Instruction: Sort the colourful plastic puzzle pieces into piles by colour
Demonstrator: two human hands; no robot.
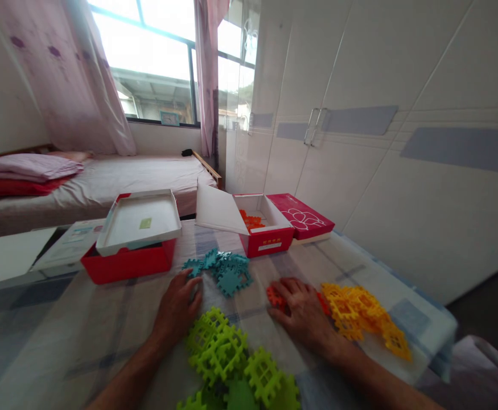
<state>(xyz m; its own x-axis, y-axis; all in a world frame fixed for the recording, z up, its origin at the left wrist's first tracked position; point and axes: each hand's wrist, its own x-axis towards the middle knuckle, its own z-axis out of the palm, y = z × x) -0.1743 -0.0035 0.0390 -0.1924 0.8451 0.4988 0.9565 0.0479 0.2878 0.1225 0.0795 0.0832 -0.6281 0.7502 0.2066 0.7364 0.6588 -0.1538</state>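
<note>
My left hand (177, 302) rests on the cloth with its fingers a little apart, the fingertips at the left edge of a pile of teal interlocking building pieces (229, 279). Curled over a few red interlocking pieces (276, 297) is my right hand (300, 310), which hides most of them. Beside it on the right lies a spread of yellow window-like interlocking pieces (359, 310). Lime green interlocking pieces (218, 347) are heaped nearest to me, between my two forearms.
A red box (270, 244) with its white flap open holds orange pieces (252, 221). A magenta box lid (304, 216) lies right of it. Left stands another red box (129, 265) with a white tray-like lid (142, 208) on top. A bed (146, 171) and white wardrobe (359, 74) are behind.
</note>
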